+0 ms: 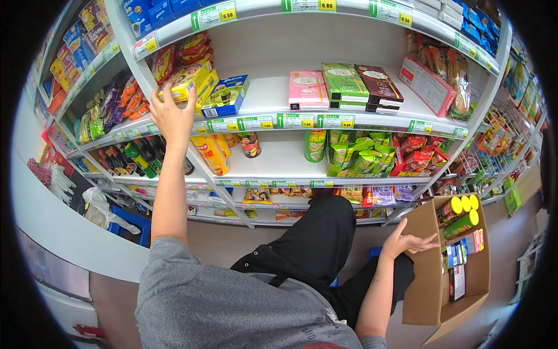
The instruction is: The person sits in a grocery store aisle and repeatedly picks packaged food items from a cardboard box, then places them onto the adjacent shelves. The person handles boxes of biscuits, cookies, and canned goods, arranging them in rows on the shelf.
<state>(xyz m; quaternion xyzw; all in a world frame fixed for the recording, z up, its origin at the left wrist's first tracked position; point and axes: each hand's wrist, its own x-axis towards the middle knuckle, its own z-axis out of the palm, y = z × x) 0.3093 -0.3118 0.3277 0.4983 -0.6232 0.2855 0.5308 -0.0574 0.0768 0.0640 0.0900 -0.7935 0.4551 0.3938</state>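
My left hand (176, 107) reaches up to a shelf, its fingers spread over a yellow snack box (189, 83) at the left of a row. A blue and green box (225, 96) lies just right of it. Pink (307, 89), green (344, 85) and dark brown (378, 87) boxes lie farther along the same shelf. My right hand (409, 242), fingers apart and holding nothing, is over the near flap of an open cardboard box (420, 279). Inside the cardboard box are several cans with yellow lids (462, 222) and small packaged boxes (455, 255).
The shelf below bears orange canisters (211, 152), a green can (314, 146) and a tray of green snack packets (362, 155). A white shelf upright (202, 161) stands near my left forearm. A blue stool (130, 222) is at the left.
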